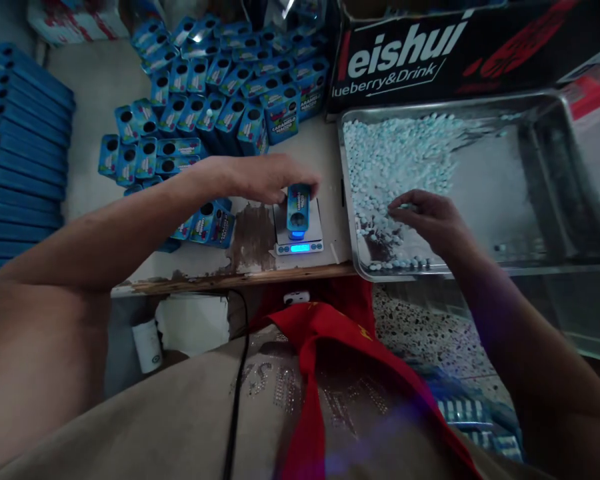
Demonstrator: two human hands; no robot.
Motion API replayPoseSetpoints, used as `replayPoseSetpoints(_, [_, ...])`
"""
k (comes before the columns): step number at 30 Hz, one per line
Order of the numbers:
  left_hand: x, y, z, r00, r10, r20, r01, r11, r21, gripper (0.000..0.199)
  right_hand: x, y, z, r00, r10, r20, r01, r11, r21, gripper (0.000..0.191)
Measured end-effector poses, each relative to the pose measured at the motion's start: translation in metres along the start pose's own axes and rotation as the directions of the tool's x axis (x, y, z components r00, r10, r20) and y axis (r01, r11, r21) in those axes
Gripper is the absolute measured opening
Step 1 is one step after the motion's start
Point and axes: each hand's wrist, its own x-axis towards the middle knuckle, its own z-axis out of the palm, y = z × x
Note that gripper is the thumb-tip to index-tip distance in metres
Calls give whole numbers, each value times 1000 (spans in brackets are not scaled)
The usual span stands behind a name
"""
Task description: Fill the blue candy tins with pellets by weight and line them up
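**Worn pale tabletop [87, 80]: blue box at the scale, pellets in the tray**

Item: one small blue box [299, 207], over the platform of your digital scale [316, 232]; whether its base rests there, you cannot tell from this angle. The face with the round hole looks up; its long axis runs away from you, hole at the near end.

Your left hand [275, 175]: closed on the box's far end, thumb to one side, fingers to the other.

Your right hand [437, 220]: over the tray, thumb and fingertips together among the pellets [405, 153]; whether any are pinched between, you cannot tell.

Key relation: the box lies to the left of your right hand, well apart, across the tray's left wall. Your left hand is nearer, already touching.

Surround: metal tray [530, 187], bare toward its right; massed blue boxes [220, 117] beyond your left forearm; a black carton [405, 60] behind the tray.
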Motion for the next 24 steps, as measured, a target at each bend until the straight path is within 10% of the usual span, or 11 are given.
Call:
replayPoseSetpoints(3, [-12,2,2,965,61,255,-4,976,-217,33,-3,-8,3,969,-245,19,244,949,-202,14])
replayPoseSetpoints(8, [-4,34,9,990,97,-99,-99,995,-13,40,3,-29,36,999,-45,-14,47,940,339,27])
replayPoseSetpoints(12, [21,86,23,924,371,-94,-252,774,581,33,23,-45,63,921,243,305,-387,490,781,42])
replayPoseSetpoints(15, [42,106,41,911,410,42,-293,573,766,35,35,-49,66,860,297,415,-485,222,846,42])
replayPoseSetpoints(24, [61,91,58,864,498,-75,-309,642,701,43,44,-37,63,833,399,384,-399,-48,916,42])
